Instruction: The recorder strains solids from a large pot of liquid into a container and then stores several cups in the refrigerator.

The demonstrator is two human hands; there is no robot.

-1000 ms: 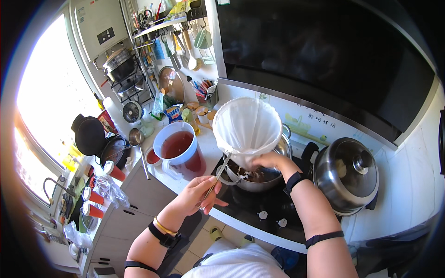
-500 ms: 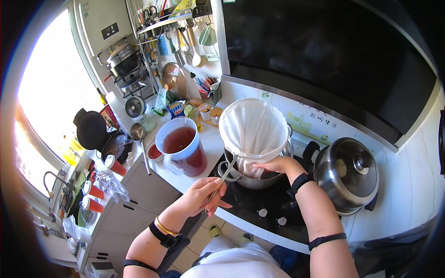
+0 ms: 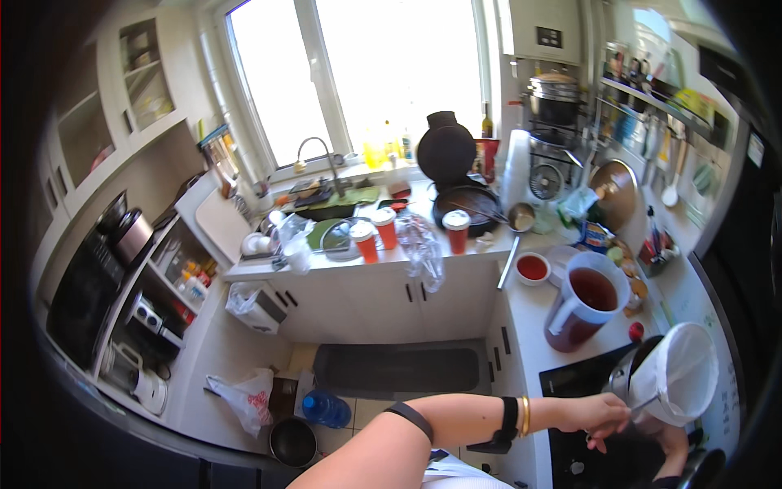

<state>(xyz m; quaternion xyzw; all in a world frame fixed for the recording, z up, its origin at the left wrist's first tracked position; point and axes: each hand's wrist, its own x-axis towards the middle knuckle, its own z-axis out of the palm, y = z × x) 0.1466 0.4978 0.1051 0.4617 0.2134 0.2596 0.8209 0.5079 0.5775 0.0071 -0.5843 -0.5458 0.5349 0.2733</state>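
Observation:
At the right edge of the hob, my left hand point(image 3: 604, 416) is closed around the thin metal handle of a white cloth strainer point(image 3: 678, 373). The strainer's round mouth faces up, over a steel pot point(image 3: 621, 376) that it partly hides. My right hand point(image 3: 669, 444) is under the strainer, closed at the lower end of its cloth; most of its fingers are hidden. Beyond the hob stands a translucent pitcher point(image 3: 562, 319) of dark red liquid. Beside it sits a small white bowl point(image 3: 533, 281) with red liquid inside.
A ladle point(image 3: 507, 259) lies near the counter corner. Lidded red cups point(image 3: 458, 236) and a crumpled plastic bag point(image 3: 422, 259) line the window-side counter, by a black pan point(image 3: 468, 204). On the floor are a grey mat point(image 3: 399, 367), a blue water jug point(image 3: 327, 409) and a dark pot point(image 3: 293, 442).
The view has swung left toward the window and sink, so the hob and strainer now appear at the lower right. My left hand stays on the strainer handle; my right hand is more hidden.

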